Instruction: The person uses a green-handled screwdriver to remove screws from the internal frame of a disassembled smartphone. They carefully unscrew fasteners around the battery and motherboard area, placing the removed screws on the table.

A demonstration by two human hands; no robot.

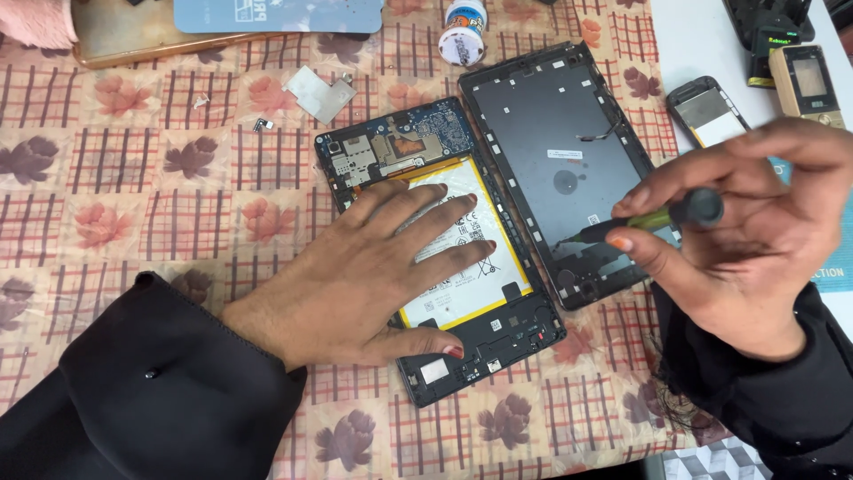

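An opened tablet [484, 333] lies on the patterned tablecloth, its white battery [471, 267] and blue circuit board [418, 138] exposed. My left hand [373, 276] rests flat on the battery, fingers spread. To the right lies the tablet's dark back cover [555, 133], inner side up. My right hand [755, 231] holds a small screwdriver [666, 216] with a green and black handle, its tip over the lower part of the back cover.
A small metal shield plate [320, 93] and tiny screws [262, 124] lie left of the tablet. A small white bottle [463, 36] stands at the top. Two small phones [711, 111] [807, 82] lie at the right. A tray [133, 40] is top left.
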